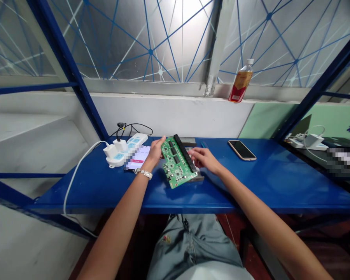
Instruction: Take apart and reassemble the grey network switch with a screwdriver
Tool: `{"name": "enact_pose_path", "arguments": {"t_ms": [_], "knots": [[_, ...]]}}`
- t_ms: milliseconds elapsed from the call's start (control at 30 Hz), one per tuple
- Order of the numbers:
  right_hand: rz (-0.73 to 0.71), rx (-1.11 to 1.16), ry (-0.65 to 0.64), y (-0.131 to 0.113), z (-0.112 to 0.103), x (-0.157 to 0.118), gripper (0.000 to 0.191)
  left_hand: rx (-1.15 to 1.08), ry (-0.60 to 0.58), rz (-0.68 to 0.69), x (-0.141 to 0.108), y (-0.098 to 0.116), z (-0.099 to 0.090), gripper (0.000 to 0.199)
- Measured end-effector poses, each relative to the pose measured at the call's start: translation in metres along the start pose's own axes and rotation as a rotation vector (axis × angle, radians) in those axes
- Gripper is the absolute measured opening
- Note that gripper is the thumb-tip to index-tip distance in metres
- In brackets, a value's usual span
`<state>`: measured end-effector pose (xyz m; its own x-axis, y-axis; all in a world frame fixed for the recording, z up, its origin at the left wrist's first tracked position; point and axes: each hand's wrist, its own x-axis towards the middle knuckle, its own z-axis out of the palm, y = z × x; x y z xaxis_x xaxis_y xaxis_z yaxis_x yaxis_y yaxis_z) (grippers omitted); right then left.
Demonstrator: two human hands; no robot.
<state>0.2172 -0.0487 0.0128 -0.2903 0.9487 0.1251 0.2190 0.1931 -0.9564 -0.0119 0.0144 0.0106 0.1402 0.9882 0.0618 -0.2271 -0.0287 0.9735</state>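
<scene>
A green circuit board [177, 165] with a long black connector strip [185, 153] along one side is held tilted above the blue table. My left hand [156, 151] grips its upper left edge, the thumb lying along the board. My right hand [204, 158] is close beside the black strip with its fingers bent together; whether it touches the strip or pinches something small I cannot make out. Partly hidden behind the board lies a grey metal case [198, 179]. Just left of my left hand is a device with a bright lilac screen [140, 156].
A white power strip [116, 158] with plugs and cables stands at the left of the blue table [268, 186]. A phone [242, 150] lies to the right. A bottle [240, 83] stands on the window ledge. Blue metal posts [297, 103] frame both sides.
</scene>
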Motion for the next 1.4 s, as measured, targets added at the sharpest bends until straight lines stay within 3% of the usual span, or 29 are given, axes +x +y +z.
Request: {"name": "enact_pose_path", "arguments": {"t_ms": [133, 233, 367, 600, 767, 967, 1267, 1400], "knots": [[0.059, 0.109, -0.096, -0.001, 0.010, -0.010, 0.050, 0.026, 0.026, 0.087, 0.000, -0.009, 0.011, 0.057], [0.005, 0.200, 0.001, 0.002, 0.010, -0.011, 0.051, -0.038, -0.071, 0.094, -0.001, -0.009, 0.012, 0.055], [-0.070, 0.252, 0.155, 0.004, 0.006, -0.008, 0.052, -0.076, -0.191, 0.118, -0.003, -0.007, 0.012, 0.040], [-0.089, 0.229, 0.231, 0.018, 0.004, -0.001, 0.051, -0.077, -0.222, 0.067, -0.004, -0.007, 0.012, 0.033], [-0.064, 0.201, 0.242, 0.024, 0.001, 0.003, 0.055, -0.088, -0.223, 0.020, -0.004, -0.008, 0.010, 0.034], [-0.105, 0.158, 0.220, 0.022, 0.003, 0.002, 0.054, -0.132, -0.322, 0.018, -0.006, -0.007, 0.010, 0.034], [-0.132, 0.120, 0.113, 0.027, 0.016, 0.001, 0.052, -0.113, -0.404, 0.005, -0.013, -0.012, 0.022, 0.051], [-0.150, 0.149, 0.133, 0.025, 0.021, 0.002, 0.056, -0.089, -0.470, 0.017, -0.017, -0.011, 0.026, 0.055]]}}
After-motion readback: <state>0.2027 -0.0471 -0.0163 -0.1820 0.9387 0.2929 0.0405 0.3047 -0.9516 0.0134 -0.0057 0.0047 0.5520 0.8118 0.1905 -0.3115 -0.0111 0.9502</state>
